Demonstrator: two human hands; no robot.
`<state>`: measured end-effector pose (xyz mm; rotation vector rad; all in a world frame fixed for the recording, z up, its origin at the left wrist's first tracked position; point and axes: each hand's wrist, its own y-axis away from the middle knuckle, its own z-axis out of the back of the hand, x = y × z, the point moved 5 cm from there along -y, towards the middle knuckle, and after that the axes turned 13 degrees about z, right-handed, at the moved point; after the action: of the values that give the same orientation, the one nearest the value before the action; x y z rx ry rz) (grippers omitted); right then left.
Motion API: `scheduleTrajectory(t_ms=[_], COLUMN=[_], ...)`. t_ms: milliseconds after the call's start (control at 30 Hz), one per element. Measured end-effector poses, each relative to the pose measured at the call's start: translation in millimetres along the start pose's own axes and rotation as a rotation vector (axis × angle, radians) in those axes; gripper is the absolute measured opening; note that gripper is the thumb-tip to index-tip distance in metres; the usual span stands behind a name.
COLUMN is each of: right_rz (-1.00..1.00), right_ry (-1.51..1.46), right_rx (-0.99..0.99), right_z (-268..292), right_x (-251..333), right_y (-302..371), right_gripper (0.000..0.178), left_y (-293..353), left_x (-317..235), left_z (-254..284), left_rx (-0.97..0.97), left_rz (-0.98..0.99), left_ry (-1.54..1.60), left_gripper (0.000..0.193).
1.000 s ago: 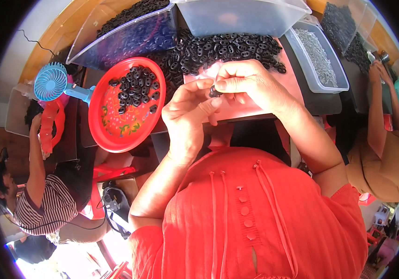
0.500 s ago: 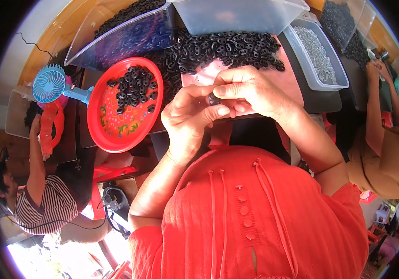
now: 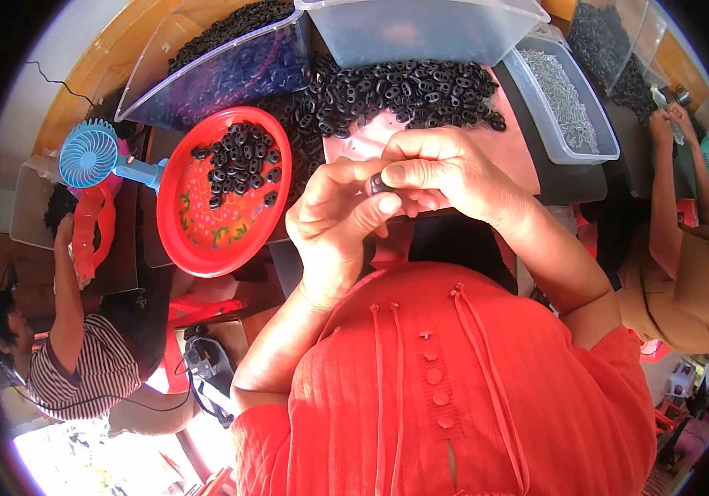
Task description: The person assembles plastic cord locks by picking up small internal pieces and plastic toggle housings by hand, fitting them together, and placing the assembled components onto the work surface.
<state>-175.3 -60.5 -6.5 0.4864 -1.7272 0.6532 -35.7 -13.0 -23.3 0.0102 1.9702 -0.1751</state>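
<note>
Between the left hand (image 3: pixel 328 213) and right hand (image 3: pixel 458 175), a small black piece (image 3: pixel 378 183) sits pinched in their fingertips.

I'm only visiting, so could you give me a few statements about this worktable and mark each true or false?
1. The left hand and right hand hold a small black piece between them. True.
2. The red tray is right of both hands. False: it is to their left.
3. Black pieces lie in the red tray. True.
4. The small fan is yellow. False: it is light blue.
5. Silvery pieces lie in a translucent box right of the hands. True.
</note>
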Motion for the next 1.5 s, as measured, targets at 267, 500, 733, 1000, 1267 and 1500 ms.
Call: scheduleTrajectory(t_ms=[267,500,733,1000,1267,1500], right_rz=[0.24,0.034,0.089,0.022,-0.029,-0.018], right_ry=[0.279,0.044,0.105,0.172,0.195,0.096], right_rx=[-0.013,-0.026,0.035,0.056,0.085,0.03], right_z=[0,-1,6,5,8,9], right_x=[0,-6,-4,1,-5,-4], right_y=[0,3,2,1,0,-1], right_gripper=[0.018,0.019,0.017,0.02,0.021,0.017], left_y=[-3,-4,-6,-9,-11,-13], left_x=[-2,-9,-7,-5,-6,-8], left_z=[6,5,3,5,5,-1], left_rx=[-0.039,0.019,0.052,0.084,0.063,0.073], left_rz=[0.117,0.194,0.182,0.232,0.254,0.217], left_ry=[0.021,-0.08,-0.052,-0.092,-0.101,-0.034], left_gripper=[0.029,0.038,0.041,0.041,0.045,0.053])
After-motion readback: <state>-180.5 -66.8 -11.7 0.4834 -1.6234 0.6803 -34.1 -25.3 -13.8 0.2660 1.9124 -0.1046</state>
